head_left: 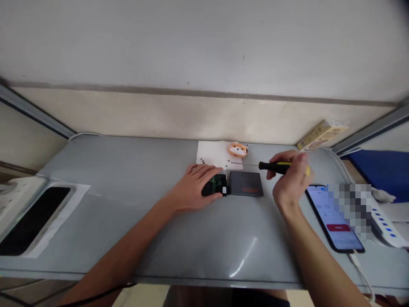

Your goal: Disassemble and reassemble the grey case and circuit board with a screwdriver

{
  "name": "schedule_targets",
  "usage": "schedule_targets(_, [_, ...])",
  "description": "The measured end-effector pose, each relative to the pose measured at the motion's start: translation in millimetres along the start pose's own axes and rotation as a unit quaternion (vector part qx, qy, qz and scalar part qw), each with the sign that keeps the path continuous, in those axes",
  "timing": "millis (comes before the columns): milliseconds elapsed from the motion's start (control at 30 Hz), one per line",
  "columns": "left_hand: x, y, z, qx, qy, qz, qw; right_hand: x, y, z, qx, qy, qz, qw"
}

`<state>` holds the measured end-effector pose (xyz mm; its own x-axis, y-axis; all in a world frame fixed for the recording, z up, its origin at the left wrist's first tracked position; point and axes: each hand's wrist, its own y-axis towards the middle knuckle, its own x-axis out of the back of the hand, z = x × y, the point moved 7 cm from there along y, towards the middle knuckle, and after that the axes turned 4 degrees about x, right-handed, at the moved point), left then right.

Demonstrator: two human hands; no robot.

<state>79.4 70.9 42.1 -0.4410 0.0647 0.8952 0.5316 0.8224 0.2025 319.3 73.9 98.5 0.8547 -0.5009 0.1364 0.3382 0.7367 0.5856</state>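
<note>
My right hand [290, 181] is closed round the black and yellow handle of a screwdriver [271, 166]. Its thin shaft points left over a sheet of white paper [212, 150], with the tip by small dark screws [228, 161]. My left hand [191, 187] grips a green and black circuit board [217, 182] between thumb and fingers, hiding its left part. Right beside the board lies a dark grey rectangular case [246, 182] with faint reddish marking. More small screws [202, 160] lie on the paper above my left fingers.
An orange animal-faced case [238, 149] sits on the paper's right corner. A lit phone [334, 219] with a cable lies at right beside a white power strip [388, 226]. A yellowish box [321, 135] stands by the back wall. Another dark-screened phone [36, 219] lies far left.
</note>
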Motion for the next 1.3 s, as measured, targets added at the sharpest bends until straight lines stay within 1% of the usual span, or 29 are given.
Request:
schedule_targets(33, [-5.5, 2.9, -3.0, -0.005, -0.004, 0.011, 1.000, -3.4, -2.2, -9.2, -0.038, -0.012, 0.010, 0.999])
schedule_targets(67, [-10.2, 4.7, -5.5, -0.009, -0.007, 0.018, 1.000, -7.5, -5.0, -16.6, -0.060, -0.031, 0.025, 0.997])
schedule_targets(100, [-13.9, 5.3, -7.4, -0.011, -0.009, 0.021, 1.000, -11.9, -8.0, -21.7, -0.064, -0.054, 0.046, 0.995])
schedule_targets(133, [-16.3, 4.8, -8.9, -0.014, -0.009, 0.017, 1.000, -16.1, -10.8, -24.6, -0.054, -0.078, 0.070, 0.993])
schedule_targets(200, [-18.2, 1.1, -10.3, -0.022, -0.002, -0.003, 1.000, -21.8, -15.6, -25.0, -0.011, -0.126, 0.108, 0.986])
schedule_targets(267, [-17.9, -3.9, -9.3, -0.026, 0.007, -0.031, 0.999, -24.9, -18.9, -20.7, 0.037, -0.159, 0.137, 0.977])
schedule_targets(333, [-17.1, -7.4, -6.2, -0.022, 0.011, -0.053, 0.998, -26.7, -20.7, -15.7, 0.063, -0.173, 0.157, 0.970])
schedule_targets(433, [-17.4, -7.5, -2.5, -0.017, 0.005, -0.061, 0.998, -29.0, -21.1, -12.0, 0.063, -0.174, 0.168, 0.968])
schedule_targets(567, [-18.8, -4.2, -3.1, -0.021, -0.005, -0.050, 0.999, -33.8, -23.1, -17.3, 0.033, -0.165, 0.179, 0.969])
schedule_targets(667, [-19.7, -3.8, -2.7, -0.014, -0.015, -0.046, 0.999, -34.5, -24.8, -23.9, -0.003, -0.142, 0.175, 0.974])
schedule_targets(733, [-20.1, -4.2, -1.6, -0.008, -0.022, -0.046, 0.999, -33.2, -24.5, -25.4, -0.029, -0.114, 0.158, 0.980])
schedule_targets(800, [-20.7, -4.3, -0.2, 0.000, -0.026, -0.044, 0.999, -31.3, -23.3, -25.4, -0.067, -0.077, 0.129, 0.986])
schedule_targets(867, [-21.5, -3.9, 0.8, 0.006, -0.027, -0.037, 0.999, -29.5, -23.0, -26.1, -0.120, -0.029, 0.087, 0.988])
schedule_targets(967, [-21.4, -2.9, 1.0, 0.007, -0.033, -0.033, 0.999, -30.7, -27.2, -32.4, -0.215, 0.046, 0.039, 0.975])
schedule_targets(1067, [-21.7, -1.9, 1.5, 0.013, -0.035, -0.026, 0.999, -34.4, -32.7, -43.1, -0.291, 0.084, 0.032, 0.953])
schedule_targets(1133, [-21.7, -1.4, 2.5, 0.021, -0.034, -0.023, 0.999, -35.2, -33.3, -49.5, -0.315, 0.098, 0.037, 0.943])
schedule_targets(1300, [-20.6, -1.1, -0.6, 0.012, -0.028, -0.022, 0.999, -34.0, -27.6, -57.9, -0.336, 0.111, 0.044, 0.934])
